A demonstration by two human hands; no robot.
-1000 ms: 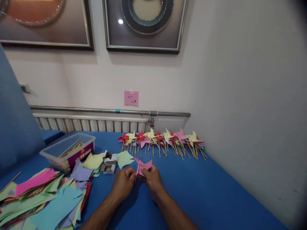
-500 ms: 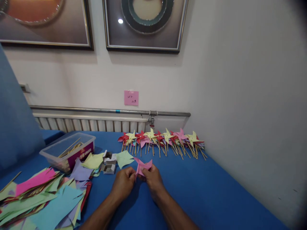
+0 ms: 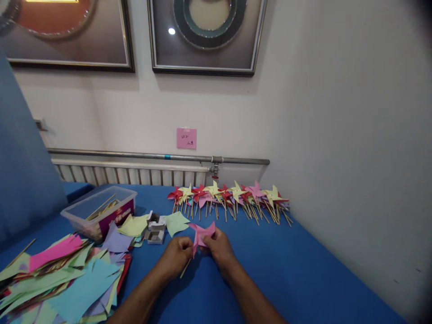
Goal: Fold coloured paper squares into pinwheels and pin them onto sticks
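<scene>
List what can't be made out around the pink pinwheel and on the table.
Head view:
centre of pinwheel, covered by right hand;
top of stick, behind left hand;
writing on note, too small;
paper pile, cut by left edge.

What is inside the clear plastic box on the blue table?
Thin wooden sticks lie inside the clear plastic box. Its purple label and cloudy wall hide the lower part, so anything beneath the sticks cannot be seen.
</scene>
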